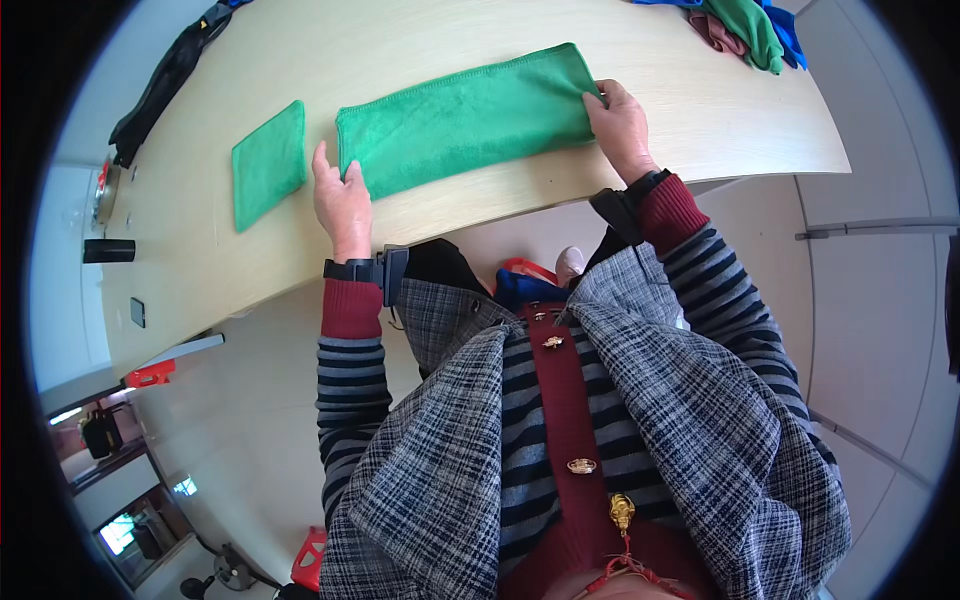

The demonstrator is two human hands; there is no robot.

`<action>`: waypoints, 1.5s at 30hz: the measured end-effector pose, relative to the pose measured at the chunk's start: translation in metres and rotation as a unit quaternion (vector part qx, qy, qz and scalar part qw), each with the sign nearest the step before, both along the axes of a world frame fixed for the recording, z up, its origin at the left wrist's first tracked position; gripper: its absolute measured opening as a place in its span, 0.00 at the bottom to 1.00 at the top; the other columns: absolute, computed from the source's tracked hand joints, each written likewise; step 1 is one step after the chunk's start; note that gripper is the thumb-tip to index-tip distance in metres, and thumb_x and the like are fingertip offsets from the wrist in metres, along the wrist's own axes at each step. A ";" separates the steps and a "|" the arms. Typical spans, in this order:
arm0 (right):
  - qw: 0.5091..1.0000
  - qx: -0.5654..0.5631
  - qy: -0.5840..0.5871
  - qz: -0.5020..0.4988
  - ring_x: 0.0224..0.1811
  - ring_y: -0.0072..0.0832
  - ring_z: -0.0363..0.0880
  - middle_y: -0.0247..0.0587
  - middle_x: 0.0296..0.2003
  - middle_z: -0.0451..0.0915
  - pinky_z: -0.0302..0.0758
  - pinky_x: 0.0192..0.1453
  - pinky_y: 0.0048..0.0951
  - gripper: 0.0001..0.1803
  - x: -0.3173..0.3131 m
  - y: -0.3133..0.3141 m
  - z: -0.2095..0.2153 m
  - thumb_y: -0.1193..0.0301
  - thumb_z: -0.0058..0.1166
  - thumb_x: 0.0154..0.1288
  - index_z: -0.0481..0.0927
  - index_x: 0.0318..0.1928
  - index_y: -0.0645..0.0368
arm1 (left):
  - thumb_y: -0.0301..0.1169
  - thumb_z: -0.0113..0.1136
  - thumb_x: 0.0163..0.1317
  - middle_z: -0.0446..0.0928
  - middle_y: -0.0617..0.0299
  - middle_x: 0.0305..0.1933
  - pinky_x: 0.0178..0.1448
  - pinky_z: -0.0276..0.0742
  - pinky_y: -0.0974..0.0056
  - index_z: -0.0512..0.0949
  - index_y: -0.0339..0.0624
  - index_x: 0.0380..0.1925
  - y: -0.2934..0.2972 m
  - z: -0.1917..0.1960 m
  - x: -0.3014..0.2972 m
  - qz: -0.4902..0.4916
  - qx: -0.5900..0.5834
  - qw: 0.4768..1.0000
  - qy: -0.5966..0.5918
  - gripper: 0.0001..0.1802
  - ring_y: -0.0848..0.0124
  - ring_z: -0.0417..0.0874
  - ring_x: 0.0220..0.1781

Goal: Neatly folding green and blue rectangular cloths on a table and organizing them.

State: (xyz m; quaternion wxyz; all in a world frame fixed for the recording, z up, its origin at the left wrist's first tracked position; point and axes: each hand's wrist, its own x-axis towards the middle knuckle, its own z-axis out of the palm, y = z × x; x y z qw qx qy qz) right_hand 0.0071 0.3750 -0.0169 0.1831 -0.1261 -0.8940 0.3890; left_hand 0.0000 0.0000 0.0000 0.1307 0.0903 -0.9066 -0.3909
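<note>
A green cloth, folded into a long rectangle, lies on the pale wooden table in front of me. At its right end my right hand pinches the edge, thumb on top and fingers curled at the side. By its near left corner is my left hand, with index finger and thumb apart. That thumb touches the cloth's corner, while the index finger points past the left edge. Further left rests a smaller folded green cloth, apart from the long one.
A heap of green, brown and blue cloths sits at the table's far right. Along the far left edge lies a black folded umbrella-like item. A black cylinder and a small dark rectangular object are at the left. White cabinets stand to the right.
</note>
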 end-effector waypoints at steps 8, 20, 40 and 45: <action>0.995 0.092 -0.025 -0.013 0.31 0.40 0.84 0.45 0.28 0.84 0.78 0.38 0.39 0.18 0.020 0.002 0.002 0.61 0.57 0.70 0.80 0.55 0.56 | 0.29 0.61 0.67 0.75 0.59 0.27 0.38 0.74 0.57 0.66 0.46 0.70 0.002 -0.019 0.026 0.008 -0.052 0.997 0.059 0.31 0.67 0.74 0.27; 0.976 0.214 0.032 0.019 0.36 0.51 0.85 0.49 0.32 0.85 0.79 0.39 0.49 0.17 0.038 0.003 0.003 0.65 0.53 0.73 0.73 0.60 0.49 | 0.30 0.62 0.67 0.84 0.45 0.41 0.47 0.77 0.46 0.64 0.48 0.70 0.017 0.000 0.050 0.027 -0.168 0.985 0.003 0.33 0.47 0.85 0.43; 0.933 0.353 0.037 0.052 0.53 0.45 0.81 0.47 0.51 0.82 0.77 0.57 0.45 0.23 0.049 -0.006 0.038 0.66 0.55 0.70 0.72 0.63 0.52 | 0.30 0.63 0.66 0.78 0.46 0.55 0.61 0.75 0.47 0.69 0.45 0.66 0.025 0.014 0.075 0.003 -0.328 0.924 0.195 0.29 0.49 0.79 0.58; 0.899 0.288 0.143 0.298 0.64 0.44 0.74 0.49 0.60 0.77 0.69 0.69 0.45 0.28 0.083 -0.107 0.050 0.62 0.56 0.70 0.71 0.66 0.62 | 0.31 0.66 0.62 0.76 0.50 0.56 0.68 0.69 0.50 0.76 0.41 0.60 0.073 0.010 0.088 -0.229 -0.297 0.902 0.214 0.25 0.56 0.76 0.61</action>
